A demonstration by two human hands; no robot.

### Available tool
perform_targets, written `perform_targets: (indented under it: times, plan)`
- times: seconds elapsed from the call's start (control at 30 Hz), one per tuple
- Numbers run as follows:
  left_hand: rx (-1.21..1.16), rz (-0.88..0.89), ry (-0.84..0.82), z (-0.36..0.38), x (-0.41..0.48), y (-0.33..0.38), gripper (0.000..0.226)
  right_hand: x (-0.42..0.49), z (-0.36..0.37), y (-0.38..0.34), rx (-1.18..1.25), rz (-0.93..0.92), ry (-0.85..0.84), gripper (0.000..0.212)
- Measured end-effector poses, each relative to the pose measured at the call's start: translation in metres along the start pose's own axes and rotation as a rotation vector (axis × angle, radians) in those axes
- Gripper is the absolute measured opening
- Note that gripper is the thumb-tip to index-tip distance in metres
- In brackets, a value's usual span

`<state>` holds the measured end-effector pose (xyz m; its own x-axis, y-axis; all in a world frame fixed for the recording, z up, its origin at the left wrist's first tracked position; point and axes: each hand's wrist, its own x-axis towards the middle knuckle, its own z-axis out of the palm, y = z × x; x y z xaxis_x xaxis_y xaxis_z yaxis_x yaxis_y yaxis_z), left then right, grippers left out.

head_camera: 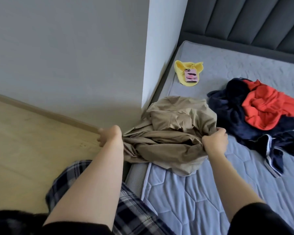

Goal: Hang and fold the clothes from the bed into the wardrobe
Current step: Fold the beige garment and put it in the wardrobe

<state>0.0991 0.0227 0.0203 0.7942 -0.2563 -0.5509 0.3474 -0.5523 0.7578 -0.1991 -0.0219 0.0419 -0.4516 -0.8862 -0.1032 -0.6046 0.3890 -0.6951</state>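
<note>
I saw the bed at lower right, wood floor at left. My left hand and right hand each gripped the tan garment at mid-frame.

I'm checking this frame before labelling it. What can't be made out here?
- Left hand, head view: its fingertips are hidden behind the hand and the tan garment.
- Tan garment: bunched, so its type is unclear.
- Navy clothes: partly buried under the red garment.
- Phone: case design too small.
- Wardrobe: not in view.
</note>
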Motion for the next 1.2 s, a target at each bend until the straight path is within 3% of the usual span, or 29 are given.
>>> perform_targets:
  times: [0.07,0.13,0.27,0.37,0.43,0.53,0.6,0.67,0.77,0.83,0.87,1.0,1.07,1.1,1.2]
  plan:
    - [0.129,0.187,-0.166,0.008,-0.007,-0.003,0.044,-0.004,0.008,0.01,-0.079,-0.116,0.049,0.063]
    - [0.195,0.282,-0.452,0.015,-0.023,-0.004,0.048,-0.014,0.015,0.005,-0.119,-0.323,0.077,0.072]
    - [0.199,0.082,-0.93,0.018,-0.053,-0.011,0.06,-0.028,0.029,-0.024,-0.316,-0.706,-0.049,0.086]
    - [0.174,0.007,-1.062,0.015,-0.057,-0.015,0.057,-0.028,0.042,-0.05,-0.459,-0.842,-0.171,0.094]
    - [0.263,0.09,-1.013,0.015,-0.056,-0.015,0.05,-0.024,0.051,-0.058,-0.626,-0.766,-0.285,0.082]
    - [0.465,0.286,-0.888,0.018,-0.053,-0.019,0.04,-0.028,0.05,-0.064,-0.484,-0.51,-0.525,0.016]
    - [0.544,0.399,-0.837,0.021,-0.05,-0.019,0.033,-0.036,0.047,-0.062,-0.201,-0.454,-0.61,0.022]
    - [0.613,0.465,-0.771,0.022,-0.049,-0.017,0.042,-0.044,0.042,-0.061,0.221,-0.309,-0.635,0.018]
    - [0.851,0.561,-0.597,0.023,-0.044,-0.015,0.044,-0.044,0.035,-0.059,0.808,0.107,-0.39,0.009]
    - [0.925,0.536,-0.418,0.02,-0.037,-0.014,0.036,-0.033,0.026,-0.051,1.013,0.237,-0.131,0.01]
    - [0.903,0.506,-0.348,0.016,-0.033,-0.012,0.033,-0.027,0.022,-0.046,1.102,0.266,-0.066,0.02]
    - [0.883,0.592,-0.168,0.007,-0.025,-0.003,0.032,-0.019,0.012,-0.025,1.16,0.256,-0.186,0.039]
    - [0.807,0.712,-0.228,0.01,-0.031,-0.002,0.036,-0.023,0.016,-0.015,1.021,0.175,-0.286,0.051]
    - [0.67,0.728,-0.348,0.012,-0.036,-0.002,0.036,-0.027,0.018,-0.012,0.97,0.171,-0.344,0.052]
    - [0.241,0.57,-1.035,0.015,-0.057,0.0,0.033,-0.036,0.019,-0.009,0.973,0.2,-0.545,0.03]
